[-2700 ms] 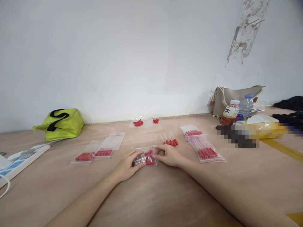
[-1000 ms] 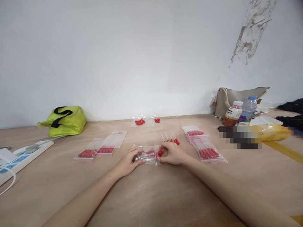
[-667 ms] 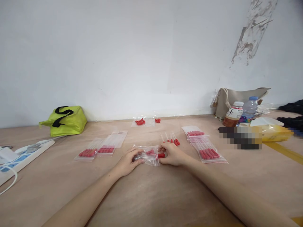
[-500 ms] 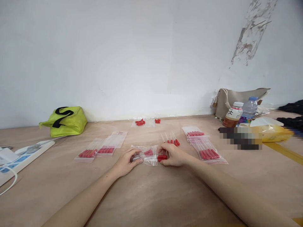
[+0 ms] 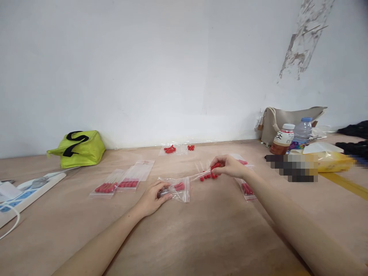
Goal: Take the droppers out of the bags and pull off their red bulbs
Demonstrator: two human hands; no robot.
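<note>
My left hand (image 5: 154,196) rests on the table with thumb and fingers closed on the left end of a clear zip bag (image 5: 185,193). Inside that bag lies a red-ended piece (image 5: 179,186). Up and to the right, my right hand (image 5: 227,167) pinches thin white red-ended sticks (image 5: 215,168) by their red ends. Their pale shafts point left toward the bag's upper right corner; whether they touch it I cannot tell. Just below the right hand, several loose red-ended sticks (image 5: 205,176) lie on the table.
Filled zip bags lie left (image 5: 107,184) and right (image 5: 247,189), the right ones partly behind my arm. Red pieces (image 5: 170,149) sit on plastic by the wall. A green bag (image 5: 83,149) and power strip (image 5: 28,193) stand left, bottles (image 5: 283,140) and a beige bag (image 5: 299,115) right.
My right hand has moved up and right, from the mouth of the zip bag to above the loose sticks. The left hand has stayed on the bag. No red ends stick out of it now.
</note>
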